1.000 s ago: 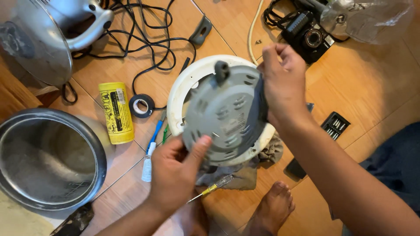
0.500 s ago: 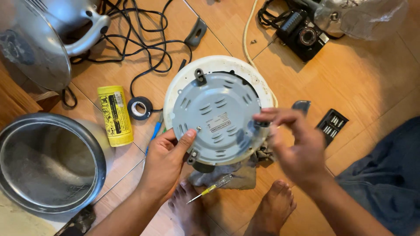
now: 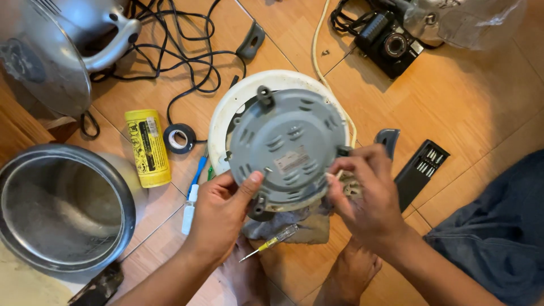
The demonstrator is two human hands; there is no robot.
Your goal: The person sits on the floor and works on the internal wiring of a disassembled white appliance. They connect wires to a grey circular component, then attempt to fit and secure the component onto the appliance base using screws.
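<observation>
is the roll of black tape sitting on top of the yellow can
No, the black tape roll lies flat on the wooden floor just beside the yellow cylindrical can.

Bare floor (image 3: 481,107) lay open to the right of the grey base plate (image 3: 286,150), broken only by the black bit case (image 3: 420,173) and a grey foot piece (image 3: 387,140) just beside the right hand (image 3: 368,198). The left side was crowded: a yellow can (image 3: 147,147), a tape roll (image 3: 179,137), a blue-handled tool (image 3: 192,195) and the steel pot (image 3: 62,209). Tangled black cable (image 3: 175,51) blocked the upper left, a camera (image 3: 388,39) the upper right.
</observation>
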